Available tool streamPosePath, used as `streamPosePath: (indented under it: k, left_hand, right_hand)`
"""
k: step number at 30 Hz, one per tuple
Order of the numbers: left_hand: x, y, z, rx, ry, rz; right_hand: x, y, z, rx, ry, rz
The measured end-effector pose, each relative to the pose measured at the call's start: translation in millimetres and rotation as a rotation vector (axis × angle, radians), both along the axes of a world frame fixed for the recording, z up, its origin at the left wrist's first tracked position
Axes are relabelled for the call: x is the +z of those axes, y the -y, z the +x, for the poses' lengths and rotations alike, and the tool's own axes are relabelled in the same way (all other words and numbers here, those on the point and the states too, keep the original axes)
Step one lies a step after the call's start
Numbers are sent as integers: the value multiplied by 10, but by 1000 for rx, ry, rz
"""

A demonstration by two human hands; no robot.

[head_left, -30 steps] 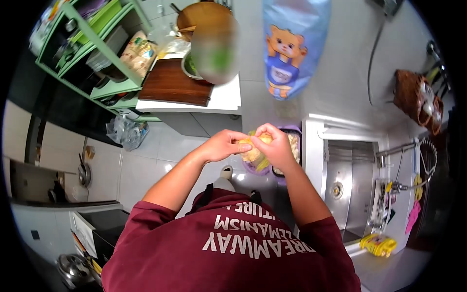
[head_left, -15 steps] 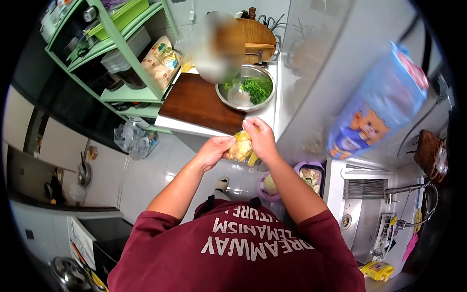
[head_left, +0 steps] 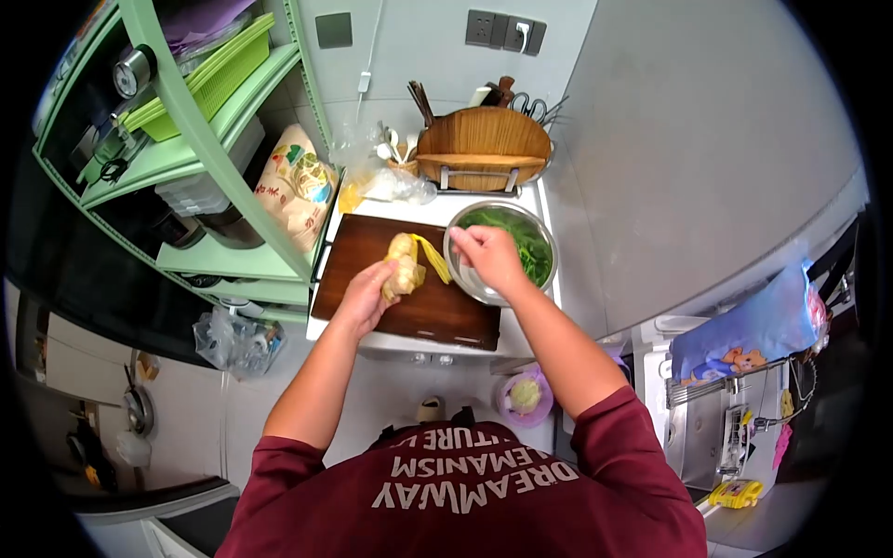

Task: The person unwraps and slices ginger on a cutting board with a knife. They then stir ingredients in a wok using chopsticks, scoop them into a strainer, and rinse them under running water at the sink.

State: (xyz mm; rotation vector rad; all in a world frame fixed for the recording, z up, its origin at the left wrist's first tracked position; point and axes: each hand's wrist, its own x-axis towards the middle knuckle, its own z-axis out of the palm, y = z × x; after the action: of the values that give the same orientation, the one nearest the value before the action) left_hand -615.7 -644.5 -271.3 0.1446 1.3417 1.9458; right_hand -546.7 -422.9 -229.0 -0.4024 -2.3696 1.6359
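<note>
Over the dark wooden cutting board [head_left: 372,246], my left hand [head_left: 367,296] is closed around a knobbly pale-yellow piece of ginger [head_left: 403,265]. Thin, shiny wrapping seems to cling to its lower part. A yellow strip [head_left: 431,258] trails from the ginger's upper right side toward the bowl. My right hand [head_left: 491,256] is above the near left part of a steel bowl [head_left: 454,265], fingers curled together in a pinch. Whatever may be between those fingertips is too small to make out. Chopped green leaves [head_left: 532,249] fill much of the bowl, partly hidden by my right hand.
Behind the board lie a clear plastic bag [head_left: 398,186] and a rack with a round wooden board [head_left: 484,135]. Green shelving [head_left: 209,139] rises at the left, a grey panel [head_left: 688,167] at the right. A purple bin [head_left: 510,409] stands on the floor below.
My hands, earlier together on the ginger near the counter's front edge, are now apart over the counter. The left carried the ginger above the board; the right moved over the bowl. The view shifted.
</note>
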Motion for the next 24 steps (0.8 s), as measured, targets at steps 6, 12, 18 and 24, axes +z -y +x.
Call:
streamPosePath:
  k: [6, 12, 18, 24]
  left_hand:
    - [528, -614, -774, 84, -147, 84]
    - [932, -1150, -1397, 71, -251, 61]
    - [912, -1591, -1846, 56, -267, 49]
    - [741, -1801, -2104, 57, -193, 40]
  right_hand:
    - [568, -757, -779, -245, -361, 430]
    - [792, -1697, -1528, -380, -436, 669]
    - [1096, -2150, -2049, -225, 144, 701]
    - [879, -2190, -2368, -101, 192, 960]
